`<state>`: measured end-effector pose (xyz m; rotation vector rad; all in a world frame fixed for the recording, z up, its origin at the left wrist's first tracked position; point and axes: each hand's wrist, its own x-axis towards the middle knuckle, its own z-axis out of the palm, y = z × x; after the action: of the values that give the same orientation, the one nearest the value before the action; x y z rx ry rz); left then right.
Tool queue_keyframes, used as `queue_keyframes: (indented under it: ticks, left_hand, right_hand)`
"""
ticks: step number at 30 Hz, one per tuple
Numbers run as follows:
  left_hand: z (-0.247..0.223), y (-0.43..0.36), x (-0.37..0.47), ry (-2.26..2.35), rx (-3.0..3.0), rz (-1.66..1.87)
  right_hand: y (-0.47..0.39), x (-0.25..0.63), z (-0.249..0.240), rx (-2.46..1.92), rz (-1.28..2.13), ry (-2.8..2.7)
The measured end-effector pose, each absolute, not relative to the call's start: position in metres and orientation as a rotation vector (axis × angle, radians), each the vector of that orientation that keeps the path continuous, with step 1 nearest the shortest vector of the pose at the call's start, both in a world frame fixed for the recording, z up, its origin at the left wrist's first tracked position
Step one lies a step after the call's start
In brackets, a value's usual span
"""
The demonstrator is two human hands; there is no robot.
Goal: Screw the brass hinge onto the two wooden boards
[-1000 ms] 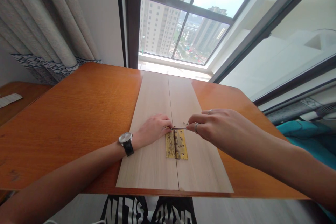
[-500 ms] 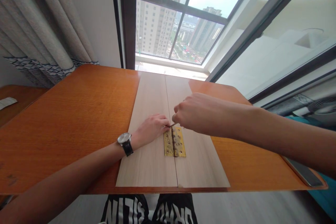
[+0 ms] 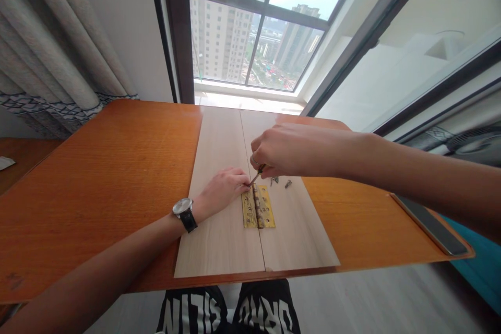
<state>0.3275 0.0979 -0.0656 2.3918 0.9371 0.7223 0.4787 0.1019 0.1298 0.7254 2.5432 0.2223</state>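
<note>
A flat, brass-yellow metal hinge (image 3: 259, 206), likely stiff, fairly light and best held by its outer edges, lay at frame centre across two pale wooden boards (image 3: 219, 250). Above it, the right hand (image 3: 272, 151) gripped a slim, yellow-handled metal screwdriver (image 3: 257, 174); the left hand (image 3: 224, 188) bunched its fingers at the hinge's upper left corner, whether pinching anything could not be told.

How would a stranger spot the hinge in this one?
On the orange-brown table, find two pale boards lying side by side. The hinge lies across their seam, next to the left hand. It is the flat, gold-coloured piece with holes, unlike the small screws nearby.
</note>
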Motion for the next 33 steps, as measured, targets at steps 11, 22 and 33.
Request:
queue_keyframes:
  ticks: [11, 22, 33]
  left_hand:
    - [-0.065, 0.097, 0.323, 0.916, 2.418, 0.702]
    - [-0.064, 0.098, 0.319, 0.863, 2.395, 0.636]
    - [-0.067, 0.099, 0.317, 0.838, 2.406, 0.629]
  right_hand:
    - [0.112, 0.488, 0.12, 0.862, -0.013, 2.61]
    - [0.113, 0.48, 0.136, 0.838, 0.066, 2.547]
    - [0.116, 0.481, 0.129, 0.905, 0.084, 2.488]
